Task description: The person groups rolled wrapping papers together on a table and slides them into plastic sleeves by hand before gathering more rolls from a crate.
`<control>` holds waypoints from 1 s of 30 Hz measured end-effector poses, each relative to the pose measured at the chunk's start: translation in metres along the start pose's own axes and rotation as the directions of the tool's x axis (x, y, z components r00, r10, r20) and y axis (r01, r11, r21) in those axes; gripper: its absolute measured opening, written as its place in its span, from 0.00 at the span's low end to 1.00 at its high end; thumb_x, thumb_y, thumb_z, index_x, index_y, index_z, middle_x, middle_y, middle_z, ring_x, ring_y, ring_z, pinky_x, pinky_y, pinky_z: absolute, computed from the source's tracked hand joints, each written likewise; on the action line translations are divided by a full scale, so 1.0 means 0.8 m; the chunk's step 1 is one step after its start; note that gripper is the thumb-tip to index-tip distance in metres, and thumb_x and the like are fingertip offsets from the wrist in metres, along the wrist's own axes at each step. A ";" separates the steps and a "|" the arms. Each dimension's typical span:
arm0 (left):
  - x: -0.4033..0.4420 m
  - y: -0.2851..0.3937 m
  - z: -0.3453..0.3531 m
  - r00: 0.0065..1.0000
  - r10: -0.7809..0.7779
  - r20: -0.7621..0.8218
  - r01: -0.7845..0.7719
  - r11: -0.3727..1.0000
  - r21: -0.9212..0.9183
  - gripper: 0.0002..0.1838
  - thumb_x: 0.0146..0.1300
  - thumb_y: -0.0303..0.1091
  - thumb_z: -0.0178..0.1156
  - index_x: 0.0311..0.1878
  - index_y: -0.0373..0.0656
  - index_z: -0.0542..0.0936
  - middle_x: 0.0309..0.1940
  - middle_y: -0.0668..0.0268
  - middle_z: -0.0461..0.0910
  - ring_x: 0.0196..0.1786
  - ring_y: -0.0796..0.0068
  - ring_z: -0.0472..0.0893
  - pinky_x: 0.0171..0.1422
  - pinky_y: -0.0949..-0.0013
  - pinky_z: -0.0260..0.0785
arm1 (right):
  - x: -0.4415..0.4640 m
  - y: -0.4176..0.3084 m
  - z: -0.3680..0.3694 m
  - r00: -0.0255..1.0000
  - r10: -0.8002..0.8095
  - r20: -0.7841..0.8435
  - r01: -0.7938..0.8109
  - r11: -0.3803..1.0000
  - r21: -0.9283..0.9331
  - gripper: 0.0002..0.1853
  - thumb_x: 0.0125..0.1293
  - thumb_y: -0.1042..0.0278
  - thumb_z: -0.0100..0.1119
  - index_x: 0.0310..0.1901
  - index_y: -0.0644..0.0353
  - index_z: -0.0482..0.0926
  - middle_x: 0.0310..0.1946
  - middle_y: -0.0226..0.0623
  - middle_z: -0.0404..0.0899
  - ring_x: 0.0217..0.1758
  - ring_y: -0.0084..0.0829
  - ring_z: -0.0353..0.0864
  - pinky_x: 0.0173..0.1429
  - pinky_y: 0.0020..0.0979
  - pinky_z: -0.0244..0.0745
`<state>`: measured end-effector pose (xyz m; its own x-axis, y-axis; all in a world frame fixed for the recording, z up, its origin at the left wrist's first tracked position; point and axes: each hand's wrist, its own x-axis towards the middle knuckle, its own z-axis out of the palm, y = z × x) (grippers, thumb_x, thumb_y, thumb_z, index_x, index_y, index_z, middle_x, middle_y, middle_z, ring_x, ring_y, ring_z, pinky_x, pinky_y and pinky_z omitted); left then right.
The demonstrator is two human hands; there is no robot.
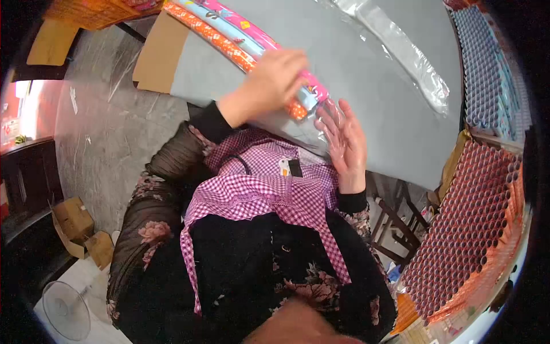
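Three printed rolls that look like wrapping paper lie side by side on the table, slanting toward me: an orange roll (216,40), a light blue roll (232,31) and a pink roll (252,24). My left hand (278,77) is closed over them near their close end, its fingertips partly hidden. Past that end, a loose clear plastic sleeve (314,133) reaches my right hand (348,140). That hand is palm up with its fingers stretched out, and the film lies against them. Whether the sleeve covers the rolls' full length is hard to see.
A grey table (395,137) spreads before me, with flat clear plastic sleeves (401,49) at its far right. Brown cardboard (157,57) sits at its left edge. Stacked rolls (467,223) stand along the right, beside a dark stool (401,221). Open boxes (74,221) are on the floor.
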<state>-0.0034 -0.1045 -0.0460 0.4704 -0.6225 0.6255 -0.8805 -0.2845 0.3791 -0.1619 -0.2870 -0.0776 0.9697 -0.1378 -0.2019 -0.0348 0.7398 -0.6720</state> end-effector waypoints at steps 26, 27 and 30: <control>-0.027 -0.055 -0.030 0.982 -0.099 0.160 0.085 0.992 0.090 0.33 0.61 0.58 0.58 0.60 0.42 0.79 0.67 0.49 0.70 0.73 0.37 0.61 0.77 0.34 0.42 | 0.024 -0.037 0.040 0.886 -0.009 -0.464 -0.243 0.843 -0.481 0.31 0.69 0.71 0.60 0.70 0.69 0.60 0.52 0.43 0.78 0.51 0.33 0.80 0.56 0.36 0.77; -0.028 -0.055 -0.028 0.983 -0.106 0.152 0.094 0.992 0.086 0.33 0.61 0.58 0.58 0.60 0.42 0.79 0.67 0.49 0.70 0.73 0.37 0.61 0.77 0.34 0.42 | 0.028 -0.035 0.041 0.891 -0.023 -0.453 -0.236 0.830 -0.506 0.31 0.69 0.72 0.61 0.69 0.68 0.61 0.52 0.42 0.78 0.51 0.31 0.80 0.55 0.35 0.77; -0.028 -0.057 -0.033 0.984 -0.097 0.152 0.086 0.993 0.076 0.33 0.62 0.59 0.57 0.59 0.40 0.79 0.67 0.49 0.69 0.73 0.39 0.60 0.77 0.34 0.42 | 0.044 -0.028 0.052 0.859 -0.066 -0.507 -0.229 0.838 -0.496 0.25 0.66 0.76 0.61 0.64 0.68 0.66 0.46 0.38 0.79 0.44 0.26 0.80 0.48 0.28 0.78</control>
<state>0.0279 -0.0583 -0.0594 0.5392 -0.6953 0.4752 -0.8386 -0.3915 0.3787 -0.1168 -0.2811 -0.0397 0.7126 -0.5014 -0.4907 -0.3709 0.3244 -0.8701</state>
